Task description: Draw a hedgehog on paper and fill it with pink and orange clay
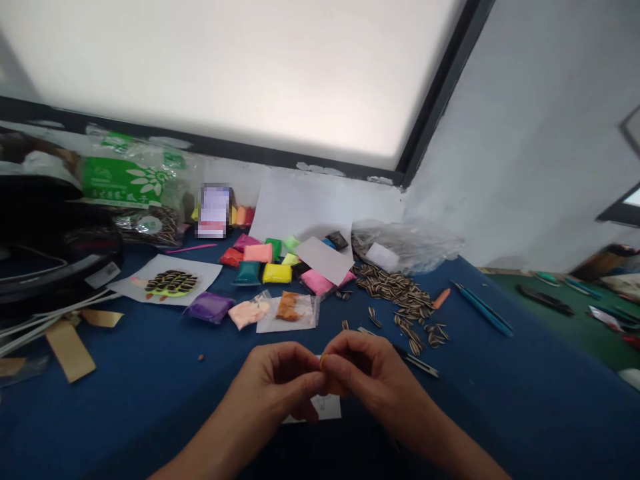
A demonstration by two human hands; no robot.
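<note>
My left hand (283,380) and my right hand (363,367) meet fingertip to fingertip above the near part of the table. Both are closed in a pinch. A tiny orange-brown edge shows between the fingertips, too small and covered to name. Beneath the hands lies a small white paper (330,407) with pencil lines, mostly hidden. Just beyond, an opened packet of brown clay (289,307) rests on white paper, beside an opened packet of peach clay (249,312). Tweezers (420,363) lie partly behind my right hand.
Sunflower seeds (395,290) are heaped right of several coloured clay packets (277,273). A blue pen-like tool (483,308) lies farther right. At left are a seed-covered picture (173,283), a purple packet (209,307), a phone (214,210) and a seed bag (135,187).
</note>
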